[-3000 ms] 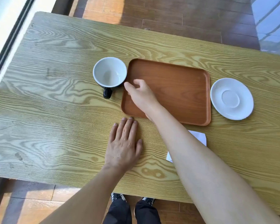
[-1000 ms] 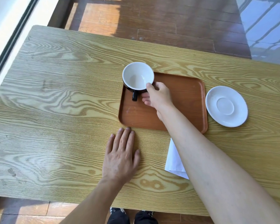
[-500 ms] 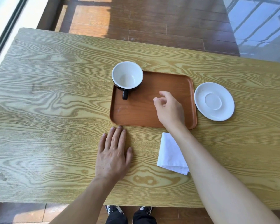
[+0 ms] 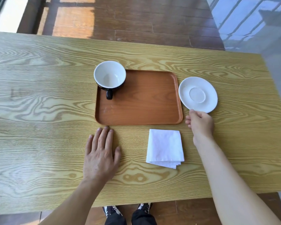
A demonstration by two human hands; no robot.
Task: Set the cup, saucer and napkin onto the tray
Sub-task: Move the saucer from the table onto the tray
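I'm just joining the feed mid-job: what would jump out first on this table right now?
The brown tray sits mid-table with the white-lined cup standing in its far left corner, handle toward the person. Right of the tray, the white saucer lies on the table, and the right hand reaches its near edge. The folded napkin lies on the table in front of the tray, with the left hand flat beside it.

bright daylight, sheen on the table (image 4: 39, 95) at left; sharp centre, wide-angle bending at edges.
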